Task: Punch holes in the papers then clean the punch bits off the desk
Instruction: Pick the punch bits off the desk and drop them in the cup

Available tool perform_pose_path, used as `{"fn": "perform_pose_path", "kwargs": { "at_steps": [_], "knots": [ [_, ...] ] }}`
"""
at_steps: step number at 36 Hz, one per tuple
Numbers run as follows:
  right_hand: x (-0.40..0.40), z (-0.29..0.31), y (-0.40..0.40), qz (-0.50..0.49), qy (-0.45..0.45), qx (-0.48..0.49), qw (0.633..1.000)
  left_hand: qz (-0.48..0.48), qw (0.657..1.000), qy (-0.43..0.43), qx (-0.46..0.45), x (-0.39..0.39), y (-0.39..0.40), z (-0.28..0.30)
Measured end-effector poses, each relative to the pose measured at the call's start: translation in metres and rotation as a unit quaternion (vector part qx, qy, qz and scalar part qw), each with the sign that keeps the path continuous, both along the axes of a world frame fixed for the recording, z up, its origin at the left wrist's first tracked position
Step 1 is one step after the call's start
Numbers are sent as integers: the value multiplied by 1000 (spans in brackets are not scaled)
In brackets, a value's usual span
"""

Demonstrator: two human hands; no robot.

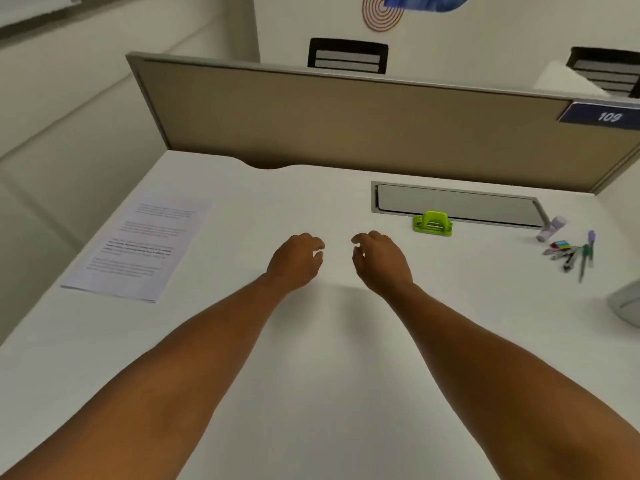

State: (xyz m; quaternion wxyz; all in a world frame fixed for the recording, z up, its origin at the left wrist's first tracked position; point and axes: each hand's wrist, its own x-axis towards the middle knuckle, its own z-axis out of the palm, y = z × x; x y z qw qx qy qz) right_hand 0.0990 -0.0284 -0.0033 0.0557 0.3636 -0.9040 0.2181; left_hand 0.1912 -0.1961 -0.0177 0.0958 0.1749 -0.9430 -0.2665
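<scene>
Left hand (297,260) and right hand (379,260) out over the middle of the flat white desk (311,393), close together, fingers loosely curled, nothing in either. Bare forearms stretched forward from the near edge. Impossible to tell whether fingertips touch the surface or hang just above it. Probably a resting pose ahead of the first reach, since neither task item is in hand.

Small bright-green plastic hole punch (433,223) beyond and to the right of the right hand, near but apart from it, standing just in front of a grey rectangular cable hatch (457,204) set into the desk. Sits nearer the right hand, so likely that hand's pick.

Thin stack of white printed papers (138,244) well apart on the left, lying flat near the left edge and turned at an angle. Nearer the left hand, so likely that hand's to draw in. Holes along its edges not discernible; no punch bits visible on the desk, though white bits on white would hardly show. Judged from this: punching not yet begun.

Far right, a pale lilac cylindrical tube (551,228) and a loose cluster of pens and coloured bits (571,252), too blurred to name further. Tan fabric partition (346,116) along the far edge, with a dark blue plate marked 109 (604,116) at its right end.
</scene>
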Motion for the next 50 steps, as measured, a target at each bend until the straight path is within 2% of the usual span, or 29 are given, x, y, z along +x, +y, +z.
{"fn": "perform_pose_path", "kwargs": {
  "at_steps": [11, 17, 22, 36, 43, 50],
  "knots": [
    [-36, -10, 112, -80, -38, 62, 994, -109, 994, -17, 25, -42, 117, -13],
    [-42, -26, 148, -113, -91, 77, 986, -102, 994, -38, 20, -49, 146, -29],
    [-50, -41, 174, -138, -140, 129, 972, -105, 993, -47, 16, -52, 166, -42],
    [-69, -57, 169, -108, -171, 113, 973, -66, 996, -49, -25, -82, 189, -53],
    [-66, -62, 161, -61, -130, 131, 981, -68, 984, -137, -92, -79, 172, -63],
    [-65, -65, 161, -50, -100, 115, 987, -58, 979, -127, -148, -66, 161, -75]
  ]
}}
